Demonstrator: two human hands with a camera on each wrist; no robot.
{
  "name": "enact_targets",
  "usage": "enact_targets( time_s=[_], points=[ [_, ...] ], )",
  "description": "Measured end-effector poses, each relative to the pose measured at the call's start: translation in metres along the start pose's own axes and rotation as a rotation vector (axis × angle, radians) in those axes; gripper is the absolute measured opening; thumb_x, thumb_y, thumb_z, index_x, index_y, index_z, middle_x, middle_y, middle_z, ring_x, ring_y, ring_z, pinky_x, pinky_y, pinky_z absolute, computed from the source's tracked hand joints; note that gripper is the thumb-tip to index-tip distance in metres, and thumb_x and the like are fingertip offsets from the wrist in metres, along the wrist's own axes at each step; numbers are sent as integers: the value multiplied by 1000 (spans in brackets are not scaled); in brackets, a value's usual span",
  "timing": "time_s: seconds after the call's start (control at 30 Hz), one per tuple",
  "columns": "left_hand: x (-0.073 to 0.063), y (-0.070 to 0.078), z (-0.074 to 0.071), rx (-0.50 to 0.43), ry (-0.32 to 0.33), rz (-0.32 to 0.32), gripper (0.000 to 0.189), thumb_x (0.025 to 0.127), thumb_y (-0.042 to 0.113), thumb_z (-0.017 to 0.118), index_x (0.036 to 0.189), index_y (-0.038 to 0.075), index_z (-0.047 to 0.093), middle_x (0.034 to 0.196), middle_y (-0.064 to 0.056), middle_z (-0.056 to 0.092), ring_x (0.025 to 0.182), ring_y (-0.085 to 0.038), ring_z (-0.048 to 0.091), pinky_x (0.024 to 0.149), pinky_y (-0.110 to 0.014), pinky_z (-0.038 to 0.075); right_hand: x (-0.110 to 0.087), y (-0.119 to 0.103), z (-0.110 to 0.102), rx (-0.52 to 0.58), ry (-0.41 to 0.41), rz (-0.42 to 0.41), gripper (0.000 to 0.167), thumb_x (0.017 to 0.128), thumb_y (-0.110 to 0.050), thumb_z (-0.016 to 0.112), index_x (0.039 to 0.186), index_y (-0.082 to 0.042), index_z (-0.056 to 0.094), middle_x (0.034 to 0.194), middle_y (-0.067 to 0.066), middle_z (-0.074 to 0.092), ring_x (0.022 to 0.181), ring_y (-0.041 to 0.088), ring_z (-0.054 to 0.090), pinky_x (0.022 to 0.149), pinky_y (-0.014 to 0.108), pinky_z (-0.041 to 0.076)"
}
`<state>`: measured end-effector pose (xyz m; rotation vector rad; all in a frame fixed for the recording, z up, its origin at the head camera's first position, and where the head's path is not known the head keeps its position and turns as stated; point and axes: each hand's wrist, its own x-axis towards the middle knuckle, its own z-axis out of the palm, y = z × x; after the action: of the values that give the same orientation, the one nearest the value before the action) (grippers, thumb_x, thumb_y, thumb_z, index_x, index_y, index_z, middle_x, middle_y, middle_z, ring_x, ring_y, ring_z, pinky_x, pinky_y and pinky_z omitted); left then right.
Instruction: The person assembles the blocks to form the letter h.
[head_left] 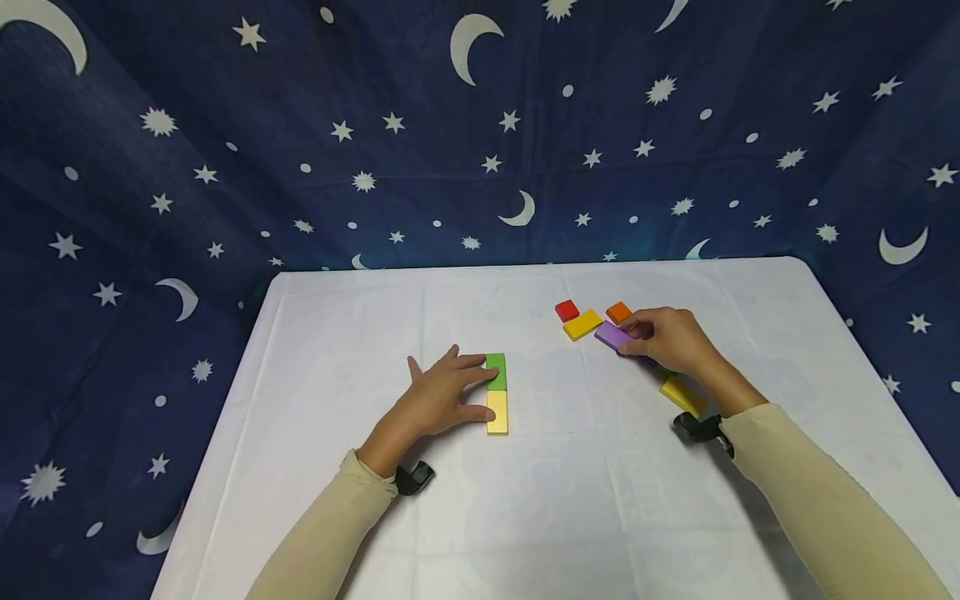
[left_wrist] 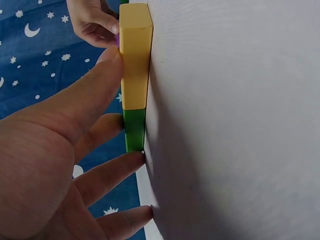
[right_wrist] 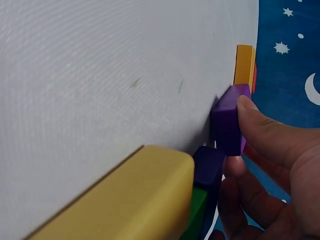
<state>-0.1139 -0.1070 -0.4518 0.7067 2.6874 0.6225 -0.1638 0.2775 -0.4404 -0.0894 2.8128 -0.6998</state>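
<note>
While the spread left hand (head_left: 442,396) touches them, seemingly for steadiness, cream block (head_left: 498,423) and green block (head_left: 498,362) lie end to end. Rightward, purple block (head_left: 612,337), pinched in right hand (head_left: 670,340). Beyond: yellow block (head_left: 582,325), orange block (head_left: 618,312), red block (head_left: 567,311).

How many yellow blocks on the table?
3: pale yellow block at the left hand; amber-yellow block beside the red block; deep yellow block near the right wrist. The right hand might hide more.
</note>
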Motion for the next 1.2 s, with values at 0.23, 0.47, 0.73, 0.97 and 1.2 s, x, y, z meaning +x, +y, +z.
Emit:
enact_targets(
  time_s=[0.23, 0.47, 0.73, 0.97, 1.2],
  points=[
    [0, -1, 0, -3, -5, -1, 66, 83, 53, 80, 143, 32, 61, 158, 1, 49, 155, -38, 27, 103, -90, 4, -2, -6, 1, 18, -9, 18, 48, 87, -30, 83, 126, -5, 71, 99, 11, 71, 92, 29, 59, 86, 45, 50],
    [1, -1, 1, -5, -12, 5, 67, 83, 54, 79, 144, 32, 60, 160, 2, 46, 155, -39, 25, 103, -90, 5, -3, -9, 3, 45, 18, -6, 40, 88, -25, 82, 120, -5, 72, 103, 15, 71, 98, 33, 62, 89, 49, 51],
    [-1, -2, 2, -3, -19, -7, 66, 86, 54, 77, 145, 32, 59, 161, 1, 44, 156, -38, 23, 104, -89, 5, 1, -23, 6, 206, 9, 22, 39, 90, -26, 79, 121, -5, 67, 107, 14, 68, 97, 29, 60, 81, 34, 50],
    [-1, -3, 2, -15, -30, -17, 64, 87, 52, 77, 146, 33, 58, 162, 2, 43, 157, -37, 20, 104, -89, 4, 13, -41, 14, 444, -53, 69, 55, 88, -26, 81, 136, -12, 57, 106, 11, 66, 96, 24, 58, 76, 28, 51],
    [-1, -1, 1, -22, -37, -6, 65, 88, 50, 76, 147, 32, 56, 163, 1, 42, 157, -38, 19, 103, -89, 4, 21, -60, 26, 665, -117, 3, 67, 90, -14, 78, 150, -18, 49, 108, 15, 69, 97, 21, 67, 83, 24, 58]
  ],
)
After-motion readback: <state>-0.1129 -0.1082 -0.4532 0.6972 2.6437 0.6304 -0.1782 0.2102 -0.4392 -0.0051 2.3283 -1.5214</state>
